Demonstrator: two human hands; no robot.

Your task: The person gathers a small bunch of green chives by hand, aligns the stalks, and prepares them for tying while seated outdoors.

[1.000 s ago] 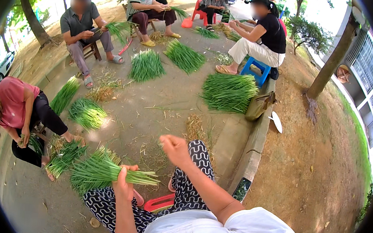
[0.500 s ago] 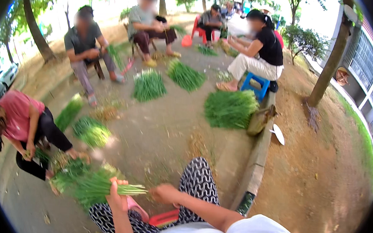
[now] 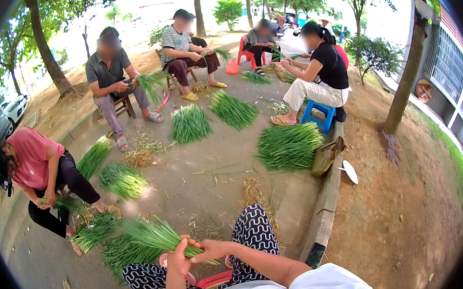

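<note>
A bunch of garlic chives [image 3: 154, 233] is gripped in my left hand [image 3: 179, 260], its long green leaves fanning out to the left and its pale stems pointing right. My right hand [image 3: 213, 249] closes on the stems beside the left thumb; some fingertips are hidden. Below the bunch, a loose pile of garlic chives [image 3: 127, 256] lies on the ground by my left knee. A red plastic thing [image 3: 214, 280] shows between my legs.
On the pavement lie several chive heaps, including a large one [image 3: 291, 146] and withered trimmings [image 3: 254, 192]. A concrete kerb [image 3: 321, 211] runs along my right, with a bag [image 3: 328, 155]. To the left, a person in pink [image 3: 35, 156] bends over chives; others sit ahead.
My right hand has come in from the right, meeting the left at the stems. The bunch now tilts, leaves up and left. The whole view has shifted slightly.
</note>
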